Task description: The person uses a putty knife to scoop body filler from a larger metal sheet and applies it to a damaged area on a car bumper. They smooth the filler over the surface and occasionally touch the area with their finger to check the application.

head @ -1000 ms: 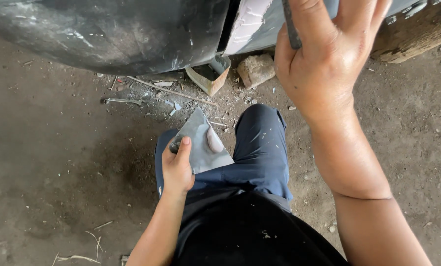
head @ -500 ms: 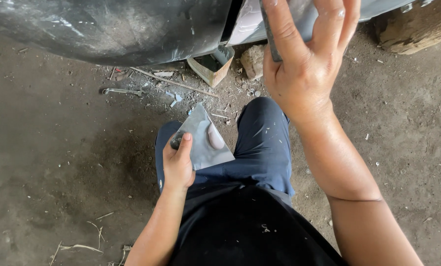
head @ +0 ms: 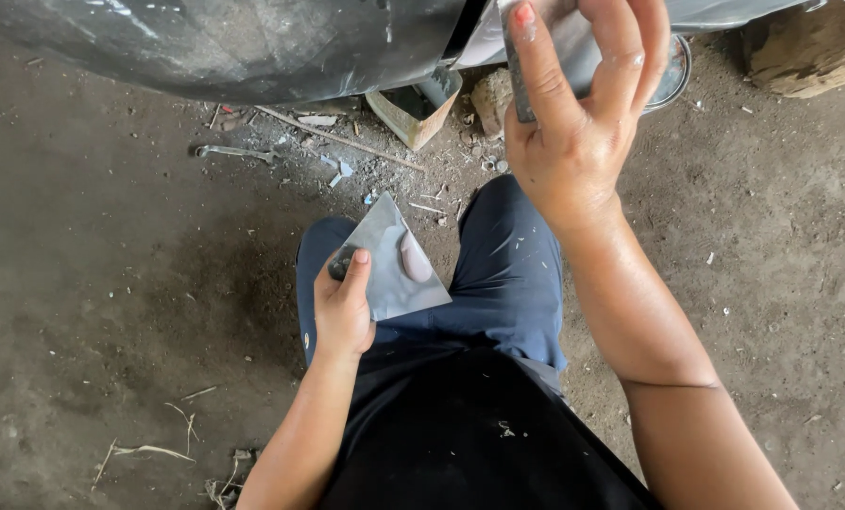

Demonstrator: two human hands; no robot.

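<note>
My left hand (head: 342,307) rests on my knee and grips a triangular metal putty plate (head: 394,260) with a dab of pinkish filler on it. My right hand (head: 573,123) is raised in front of the car body and holds a thin flat spreader blade (head: 515,66) between thumb and fingers, pressed toward the pale grey panel (head: 484,42) next to a dark gap. The black car body panel (head: 233,42) spans the top left.
I squat on a dirt floor in dark blue trousers (head: 512,274). Under the car lie a wrench (head: 233,151), a thin stick (head: 337,140), a small open box (head: 413,109), a stone (head: 486,99) and a round tin (head: 673,76). A wooden block (head: 810,47) sits top right.
My right hand with the blade has slid left along the panel. The view has shifted slightly; my left hand and the plate stay on my knee.
</note>
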